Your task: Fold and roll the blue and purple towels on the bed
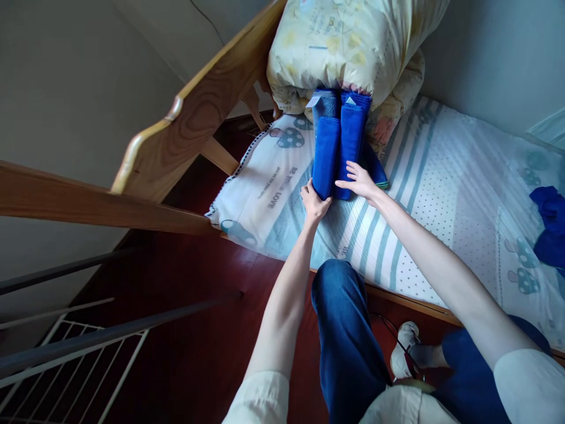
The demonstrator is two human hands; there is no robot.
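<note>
A: Left hand [315, 202]?
B: Clasped on the near end of the left blue towel [325, 156], thumb at one edge, fingers at the other.
A: Right hand [362, 181]?
B: Fingers spread apart, over the near end of the right blue towel [352, 135]. Cannot tell how firmly it touches.
A: Location of the towels?
B: Side by side on the patterned sheet [282, 188], folded into long strips, far ends against the bundled quilt [326, 59].
A: Nearby?
B: A darker blue cloth [374, 165] just beside the right towel; another blue bundle [554, 227] well apart, at the right edge of view.
</note>
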